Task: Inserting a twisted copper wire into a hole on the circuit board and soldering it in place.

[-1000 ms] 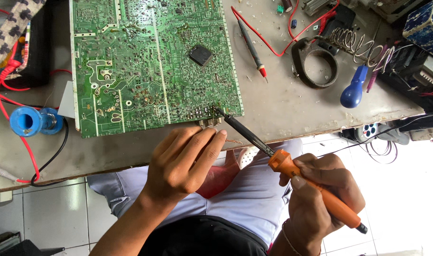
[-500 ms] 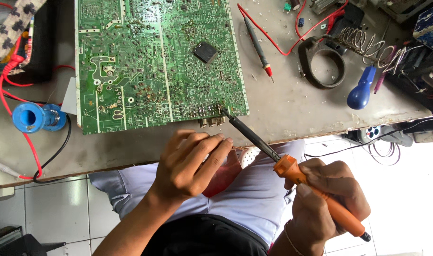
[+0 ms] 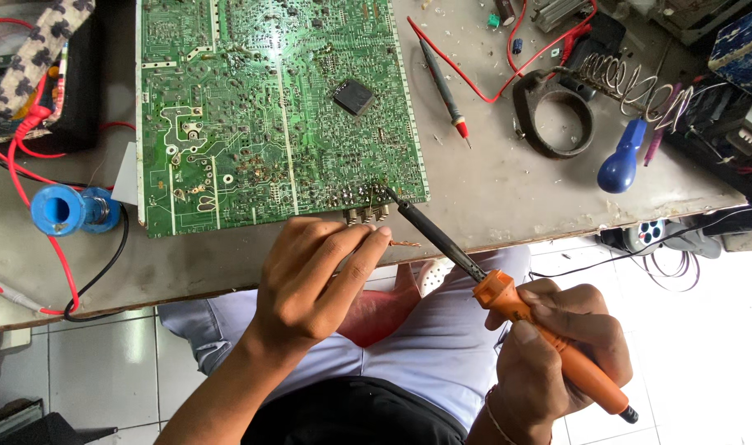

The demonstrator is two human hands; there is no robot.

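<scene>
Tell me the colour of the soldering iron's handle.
Orange, on the soldering iron held in the right hand; the head view shows it.

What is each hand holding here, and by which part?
The right hand grips a soldering iron by its orange handle. The left hand pinches a thin coppery strip by one end.

One green circuit board (image 3: 269, 107) at my 12. One orange soldering iron (image 3: 508, 301), 4 o'clock. One blue solder spool (image 3: 67, 210), 9. One blue-handled screwdriver (image 3: 621, 165), 2. Probes: two, maybe.
</scene>
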